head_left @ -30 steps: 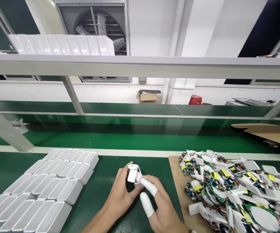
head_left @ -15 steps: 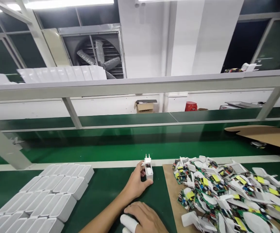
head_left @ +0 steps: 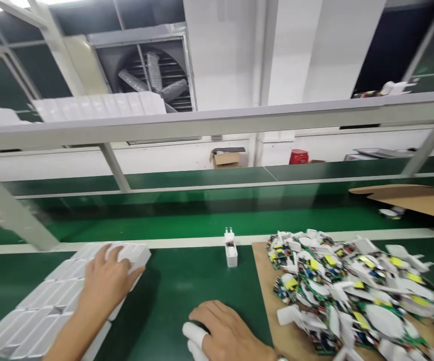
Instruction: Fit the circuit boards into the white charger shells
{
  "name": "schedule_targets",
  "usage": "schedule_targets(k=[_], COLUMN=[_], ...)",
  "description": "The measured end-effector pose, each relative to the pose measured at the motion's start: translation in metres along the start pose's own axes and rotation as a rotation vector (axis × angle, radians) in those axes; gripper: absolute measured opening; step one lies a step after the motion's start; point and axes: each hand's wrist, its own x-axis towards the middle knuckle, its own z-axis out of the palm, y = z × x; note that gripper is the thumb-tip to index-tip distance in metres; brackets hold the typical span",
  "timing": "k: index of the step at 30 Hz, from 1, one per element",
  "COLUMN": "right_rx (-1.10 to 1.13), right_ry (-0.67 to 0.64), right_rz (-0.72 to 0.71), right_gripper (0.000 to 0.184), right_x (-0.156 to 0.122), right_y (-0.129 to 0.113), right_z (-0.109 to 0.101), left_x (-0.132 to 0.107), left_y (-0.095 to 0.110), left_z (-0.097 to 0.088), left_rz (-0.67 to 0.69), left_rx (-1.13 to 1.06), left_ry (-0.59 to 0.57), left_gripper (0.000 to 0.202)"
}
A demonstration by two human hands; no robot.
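My left hand (head_left: 109, 278) lies on the far corner of a bank of white plastic housings (head_left: 43, 306), its fingers curled over one white housing (head_left: 136, 253). My right hand (head_left: 224, 333) rests palm down on the green mat near the bottom edge, with white finger cots on two fingers and nothing in it. An assembled white plug adapter (head_left: 231, 249) stands alone on the mat by the white strip, its two pins pointing up, apart from both hands.
A brown cardboard sheet (head_left: 273, 301) on the right bears a heap of circuit boards with white plug parts (head_left: 352, 286). Beyond the white strip runs a green conveyor belt (head_left: 201, 220). A grey shelf rail (head_left: 217, 123) crosses overhead, holding more white housings (head_left: 96, 106).
My left hand let go of the plug adapter, leaving it standing on the mat, and moved left onto the white housings. My right hand stayed low on the mat.
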Motion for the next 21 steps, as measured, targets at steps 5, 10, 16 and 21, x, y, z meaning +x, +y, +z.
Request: schedule_targets(k=[5, 10, 16, 21], right_rx=[-0.125, -0.287, -0.566, -0.556], right_ry=[-0.036, -0.053, -0.041, -0.019], right_rz=[-0.055, 0.153, 0.608, 0.767], right_gripper=[0.021, 0.028, 0.048, 0.035], right_x=[0.013, 0.004, -0.059, -0.094], right_y=[0.0, 0.018, 0.07, 0.088], right_z=[-0.026, -0.077, -0.163, -0.192], left_x=[-0.006, -0.02, -0.043, -0.046], left_y=[0.011, 0.09, 0.11, 0.104], left_z=[0.027, 0.04, 0.063, 0.066], left_rz=[0.193, 0.372, 0.282, 0.271], left_rx=[0.061, -0.374, -0.572, -0.635], left_ry=[-0.091, -0.16, -0.141, -0.149], left_gripper=[0.034, 0.029, 0.031, 0.034])
